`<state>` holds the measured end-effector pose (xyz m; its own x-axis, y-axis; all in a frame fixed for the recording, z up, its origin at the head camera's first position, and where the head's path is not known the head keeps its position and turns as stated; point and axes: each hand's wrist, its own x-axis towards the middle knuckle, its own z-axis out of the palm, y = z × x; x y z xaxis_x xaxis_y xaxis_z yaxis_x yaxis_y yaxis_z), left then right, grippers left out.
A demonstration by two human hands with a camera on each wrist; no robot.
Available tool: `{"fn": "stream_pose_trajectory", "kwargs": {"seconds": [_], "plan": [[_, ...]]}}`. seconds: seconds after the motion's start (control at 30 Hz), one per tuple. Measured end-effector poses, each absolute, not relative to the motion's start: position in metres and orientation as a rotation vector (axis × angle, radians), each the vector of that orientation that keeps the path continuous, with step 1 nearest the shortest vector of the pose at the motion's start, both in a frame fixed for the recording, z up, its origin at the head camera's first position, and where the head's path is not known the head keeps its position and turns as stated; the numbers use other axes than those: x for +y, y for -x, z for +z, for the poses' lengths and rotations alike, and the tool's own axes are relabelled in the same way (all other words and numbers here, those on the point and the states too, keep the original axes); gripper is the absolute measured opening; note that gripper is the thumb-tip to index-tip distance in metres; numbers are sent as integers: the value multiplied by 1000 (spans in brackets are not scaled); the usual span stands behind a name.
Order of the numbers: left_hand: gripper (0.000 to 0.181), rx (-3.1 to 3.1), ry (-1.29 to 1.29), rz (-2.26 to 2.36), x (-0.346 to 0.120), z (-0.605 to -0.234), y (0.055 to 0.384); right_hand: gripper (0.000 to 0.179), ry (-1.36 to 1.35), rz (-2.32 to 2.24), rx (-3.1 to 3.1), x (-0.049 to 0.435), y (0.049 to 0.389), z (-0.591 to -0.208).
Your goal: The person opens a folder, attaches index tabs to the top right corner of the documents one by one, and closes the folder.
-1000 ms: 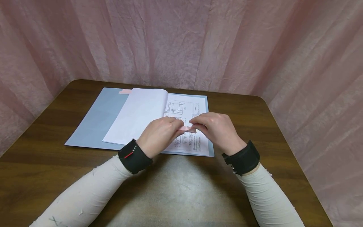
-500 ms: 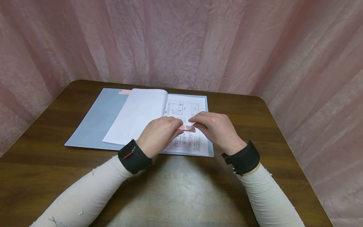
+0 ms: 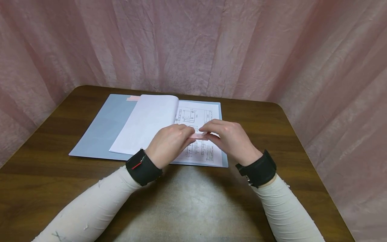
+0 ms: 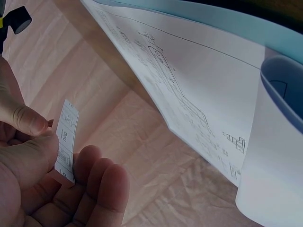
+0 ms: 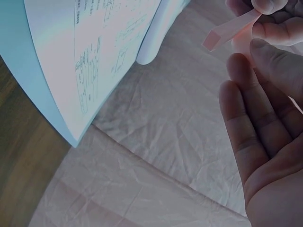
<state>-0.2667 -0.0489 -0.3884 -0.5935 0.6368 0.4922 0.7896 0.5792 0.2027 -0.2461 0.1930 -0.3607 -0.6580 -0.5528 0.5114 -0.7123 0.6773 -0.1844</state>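
My left hand (image 3: 172, 143) grips one end of a small pink pad of sticky notes (image 3: 197, 136) above the open folder. In the right wrist view the pad (image 5: 225, 34) looks like a thin block, with its top note (image 5: 242, 43) bent up from it. The thumb and index finger of my right hand (image 3: 231, 139) pinch that note's free end. Printed markings cover the pad's white underside (image 4: 67, 135) in the left wrist view. Under both hands lies a sheet with technical drawings (image 3: 199, 114).
A light-blue folder (image 3: 90, 137) lies open on the brown wooden table (image 3: 290, 158). White pages (image 3: 145, 121) are turned over to its left side. A pink sticky strip (image 3: 133, 98) shows at the folder's top edge. Pink curtain (image 3: 193, 47) surrounds the table's back and sides.
My right hand has shifted slightly left toward the left hand, and the top note's end has curled further back over the pad. The left hand, folder and pages stay almost still.
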Motion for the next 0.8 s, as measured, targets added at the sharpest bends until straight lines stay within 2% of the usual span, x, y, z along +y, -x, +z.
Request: {"fn": "stream_pose_trajectory", "kwargs": {"seconds": [0.5, 0.8], "plan": [[23, -2461, 1153, -569, -48, -387, 266, 32, -952, 536, -2515, 193, 246, -361], [26, -2458, 1152, -579, -47, -387, 266, 29, -884, 500, -2591, 194, 245, -362]]}}
